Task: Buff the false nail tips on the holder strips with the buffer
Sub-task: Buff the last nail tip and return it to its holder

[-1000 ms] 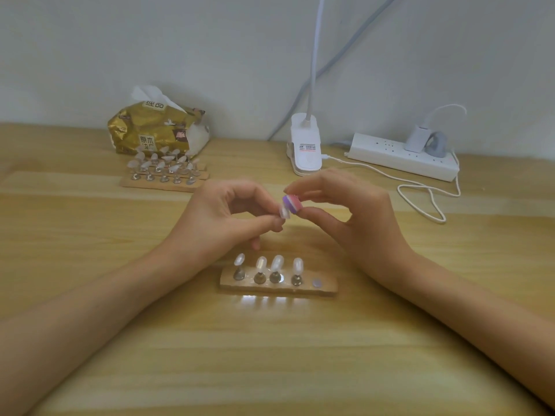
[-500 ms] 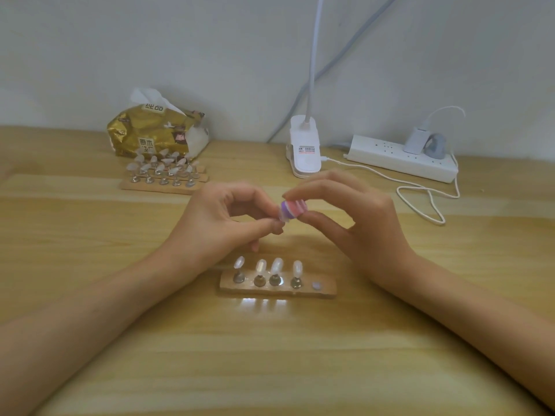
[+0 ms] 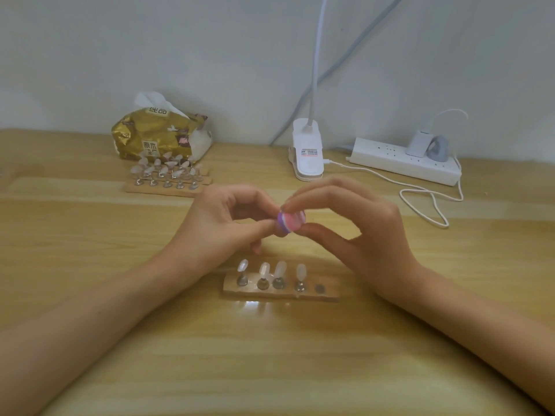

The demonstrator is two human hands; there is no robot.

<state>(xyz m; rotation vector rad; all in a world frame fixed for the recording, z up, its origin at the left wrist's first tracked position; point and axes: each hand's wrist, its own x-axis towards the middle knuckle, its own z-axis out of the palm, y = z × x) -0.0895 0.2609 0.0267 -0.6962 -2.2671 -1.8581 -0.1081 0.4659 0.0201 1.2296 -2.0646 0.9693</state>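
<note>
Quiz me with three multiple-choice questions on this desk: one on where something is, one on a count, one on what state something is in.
1. Where is the gold tissue pack?
A) back left, behind the far holder strips
B) at the far right
C) at the front edge

2. How many nail tips stand on the near holder strip?
A) two
B) four
C) six

3. What is happening to the pink and purple buffer?
A) it lies flat, untouched
B) the right hand pinches it
C) it sits on a strip

Answers:
1 A, it lies by the wall behind those strips.
2 B, four tips stand and the rightmost spot is bare.
3 B, thumb and fingers grip it in the air.
</note>
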